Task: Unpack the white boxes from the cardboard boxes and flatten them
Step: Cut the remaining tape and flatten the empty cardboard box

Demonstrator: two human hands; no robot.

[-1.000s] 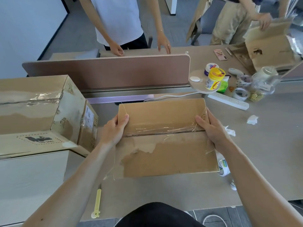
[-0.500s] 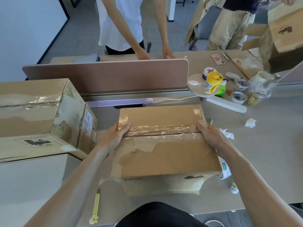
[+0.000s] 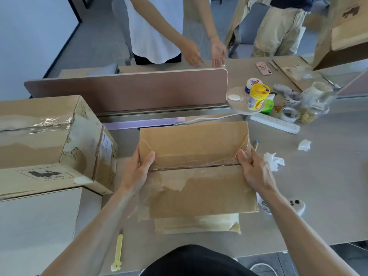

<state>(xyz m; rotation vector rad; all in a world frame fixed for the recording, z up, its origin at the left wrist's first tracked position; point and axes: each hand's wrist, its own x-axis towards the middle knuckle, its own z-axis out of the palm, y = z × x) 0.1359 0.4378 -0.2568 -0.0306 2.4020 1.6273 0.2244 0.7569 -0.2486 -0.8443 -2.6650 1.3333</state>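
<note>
My left hand [image 3: 139, 168] and right hand [image 3: 253, 170] are clamped on opposite ends of a cardboard box [image 3: 199, 186]. It sits directly before me over the near part of the bench [image 3: 328, 186]. Each thumb lies on the upper face and the fingers curl round the side edge. A seam under wrinkled clear tape [image 3: 199, 164] runs across the upper face between my two thumbs, and the paper skin below it is torn away in patches. Whether the box's base rests on the bench I cannot tell.

To my left, a larger taped carton [image 3: 39, 140] lies on top of a white box [image 3: 35, 226]. A yellow cutter [image 3: 118, 250] lies on the bench near my left forearm. Crumpled tissue [image 3: 273, 161] lies just beside my right hand. Beyond the box stands a brown divider panel [image 3: 129, 88], with a white power strip [image 3: 274, 123] and a yellow-lidded jar [image 3: 256, 96] toward its right end.
</note>
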